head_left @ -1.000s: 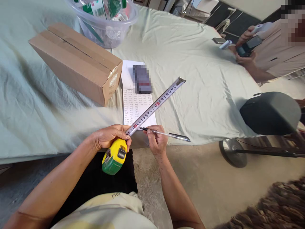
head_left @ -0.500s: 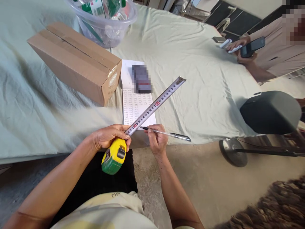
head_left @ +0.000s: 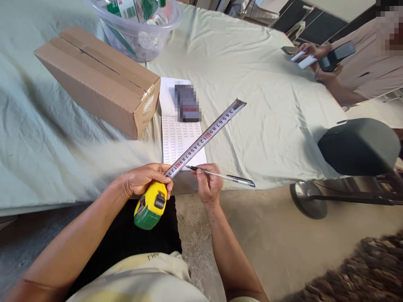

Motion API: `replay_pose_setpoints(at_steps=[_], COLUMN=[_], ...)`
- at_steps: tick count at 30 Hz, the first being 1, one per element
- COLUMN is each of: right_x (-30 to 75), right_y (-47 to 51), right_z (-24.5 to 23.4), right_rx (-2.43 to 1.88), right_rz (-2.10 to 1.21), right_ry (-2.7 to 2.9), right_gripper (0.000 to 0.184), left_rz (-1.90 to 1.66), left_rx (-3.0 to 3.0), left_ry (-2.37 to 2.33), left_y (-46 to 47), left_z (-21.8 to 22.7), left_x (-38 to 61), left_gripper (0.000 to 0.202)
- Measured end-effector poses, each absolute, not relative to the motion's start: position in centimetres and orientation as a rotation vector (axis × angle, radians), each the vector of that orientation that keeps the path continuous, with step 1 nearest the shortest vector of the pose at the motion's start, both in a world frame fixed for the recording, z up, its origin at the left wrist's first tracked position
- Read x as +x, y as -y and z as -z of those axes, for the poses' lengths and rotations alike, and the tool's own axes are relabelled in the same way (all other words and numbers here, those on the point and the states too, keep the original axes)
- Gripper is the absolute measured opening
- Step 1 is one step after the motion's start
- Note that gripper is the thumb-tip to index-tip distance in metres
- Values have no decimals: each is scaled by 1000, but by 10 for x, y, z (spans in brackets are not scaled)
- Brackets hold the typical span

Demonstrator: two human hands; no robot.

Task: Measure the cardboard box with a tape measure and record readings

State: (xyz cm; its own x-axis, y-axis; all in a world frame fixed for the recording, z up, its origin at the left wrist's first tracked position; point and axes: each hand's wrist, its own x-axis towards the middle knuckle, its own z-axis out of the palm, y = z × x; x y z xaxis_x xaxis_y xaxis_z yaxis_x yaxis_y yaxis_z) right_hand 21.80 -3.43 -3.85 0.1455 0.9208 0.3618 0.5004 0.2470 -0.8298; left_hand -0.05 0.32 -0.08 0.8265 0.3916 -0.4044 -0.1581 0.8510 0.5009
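Note:
My left hand (head_left: 151, 179) is closed on a yellow and green tape measure (head_left: 151, 205), its fingers pinching the blade near the case. The silver blade (head_left: 206, 136) is drawn out and slants up to the right across an open notebook (head_left: 171, 138). Rows of handwriting fill much of the notebook page. In my right hand (head_left: 209, 182) is a pen (head_left: 226, 176) with a clear barrel. Its dark tip lies close to the blade's edge; whether they touch I cannot tell. A dark, pixelated object (head_left: 188, 104) rests on the notebook's upper part.
A closed cardboard box (head_left: 97, 84) stands left of the notebook on the cloth-covered table (head_left: 252, 88). Behind it is a clear plastic basin (head_left: 138, 29) with bottles. At right, another person (head_left: 355, 67) holds a dark device; a black stool seat (head_left: 359, 147) stands by the table edge.
My hands, the tape measure and the pen stay almost in place; the pen's rear end shifts slightly right. The other person's hands and the white items in them have moved a little.

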Motion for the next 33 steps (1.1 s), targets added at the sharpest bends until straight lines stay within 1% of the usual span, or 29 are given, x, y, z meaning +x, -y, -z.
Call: replay_pose_setpoints(at_steps=[7,19,23,28,31,33], right_x=[219,220,218,217,225,235], right_y=[33,35,34,29,17,0], right_z=[38,40,40,35,28,24], right_rx=[-1411,-1413,-1352,-1308,-1413,-1488], right_rz=[-516,-520,-602,-603,-576,-477], right_ry=[1514,1521,1390,1193,1287,1439], right_gripper=[9,12,14,18,22,24], left_rz=[-304,-313,-322,-375,-406,-423], left_rx=[474,471,465,441,414,409], left_ry=[-520,-526,-510,-472,-466,-477], left_y=[-3,-2,-2,2,4,5], left_z=[1,2,3,6,10,12], left_x=[-1,-2,-2,-2,-2,-2], left_gripper=[40,42,42,46,46,44])
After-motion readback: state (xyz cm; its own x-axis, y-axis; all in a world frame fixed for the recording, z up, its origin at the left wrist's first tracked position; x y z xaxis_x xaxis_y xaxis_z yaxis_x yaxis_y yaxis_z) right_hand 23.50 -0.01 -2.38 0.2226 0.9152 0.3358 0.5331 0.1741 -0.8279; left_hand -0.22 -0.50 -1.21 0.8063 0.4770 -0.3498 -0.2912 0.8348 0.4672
